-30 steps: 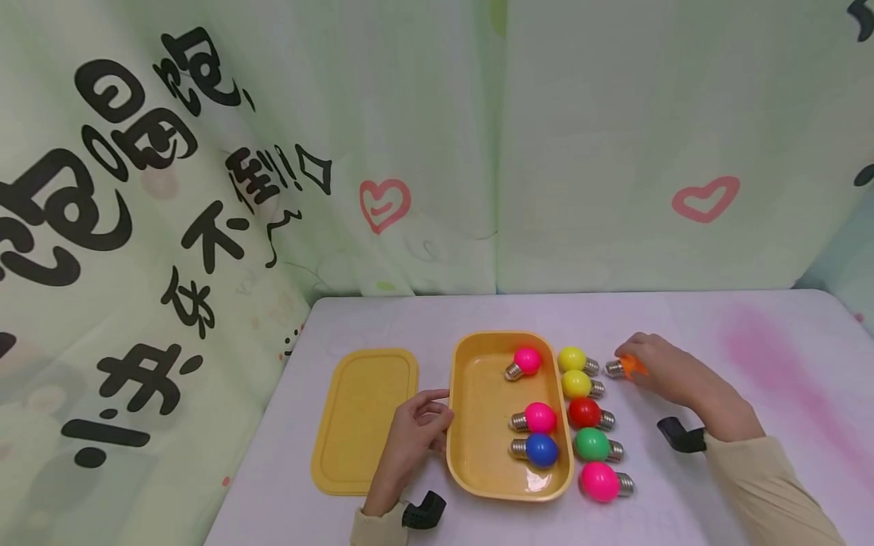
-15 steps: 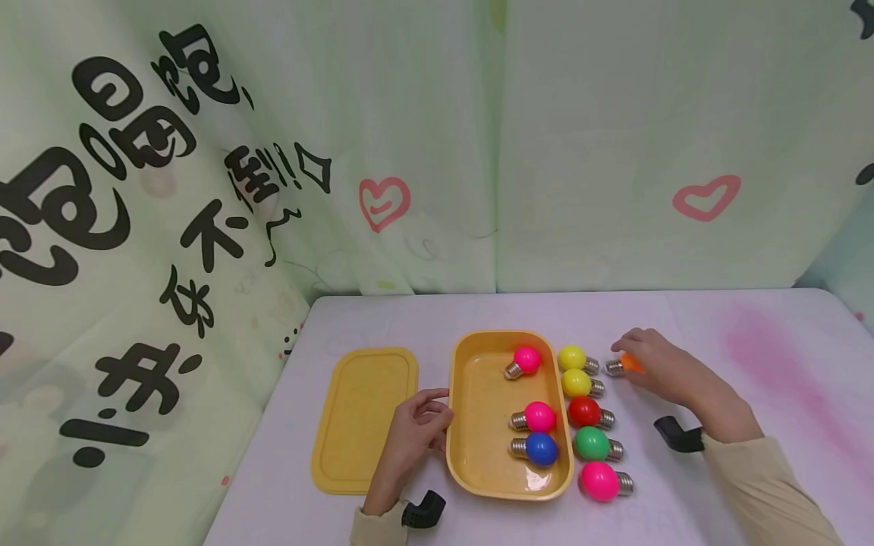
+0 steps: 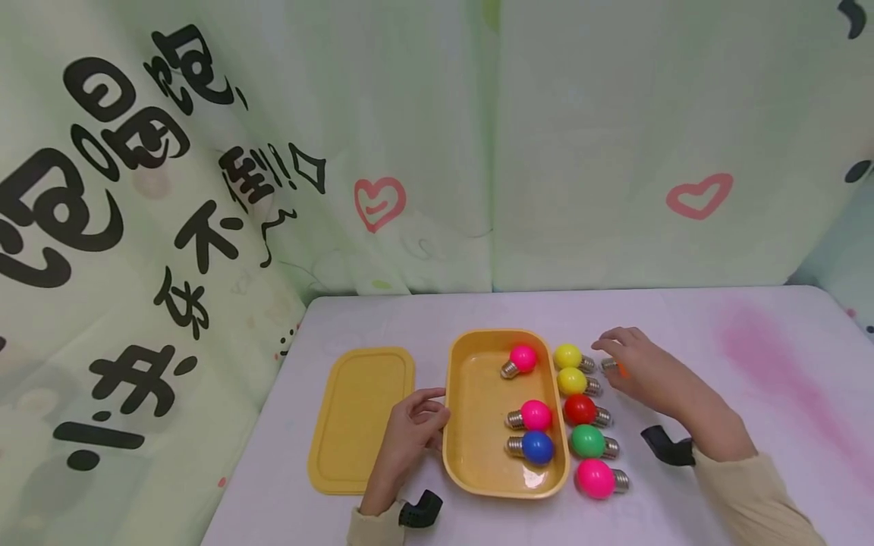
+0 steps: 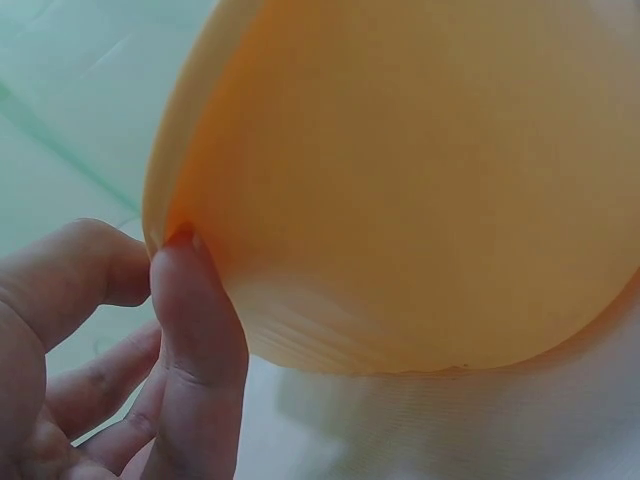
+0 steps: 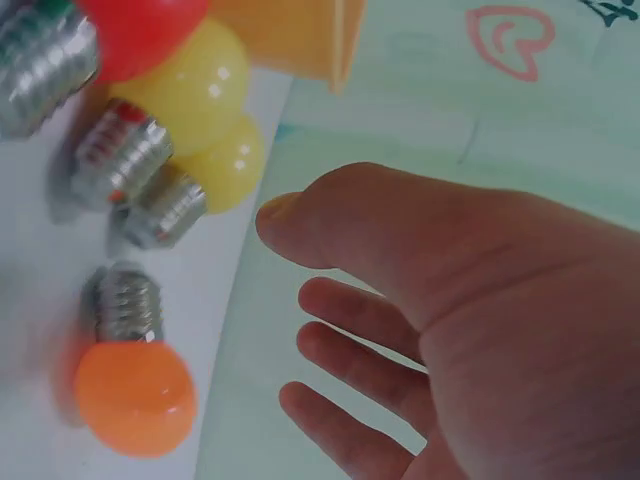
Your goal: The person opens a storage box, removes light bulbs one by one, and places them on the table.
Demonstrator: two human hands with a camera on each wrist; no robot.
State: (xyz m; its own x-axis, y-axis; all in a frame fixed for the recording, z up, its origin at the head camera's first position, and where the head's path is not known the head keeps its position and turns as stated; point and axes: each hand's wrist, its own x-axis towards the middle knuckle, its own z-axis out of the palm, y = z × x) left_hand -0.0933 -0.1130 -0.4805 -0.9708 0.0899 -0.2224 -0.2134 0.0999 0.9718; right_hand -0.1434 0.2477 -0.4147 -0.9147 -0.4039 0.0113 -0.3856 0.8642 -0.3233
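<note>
My left hand [image 3: 412, 428] is at the left side of a yellow plastic tray [image 3: 459, 447], pinching its rim between thumb and forefinger in the left wrist view. Inside the tray lie two pink light bulbs, one at the back [image 3: 523, 358] and one lower [image 3: 536, 415], and a blue bulb [image 3: 538, 448]. My right hand [image 3: 652, 375] hovers by an orange bulb [image 5: 136, 398], which it mostly covers in the head view. The right wrist view shows its fingers spread apart, with a gap to that bulb and nothing held.
Along the tray's right side runs a column of bulbs: two yellow [image 3: 567, 356], one red [image 3: 580, 409], one green [image 3: 588, 441], one pink [image 3: 595, 478]. A flat yellow lid [image 3: 362, 421] lies left of the tray. A printed curtain [image 3: 580, 152] hangs behind the table.
My right hand has shifted slightly left and covers more of the orange bulb in the head view. The left hand and the tray stay put.
</note>
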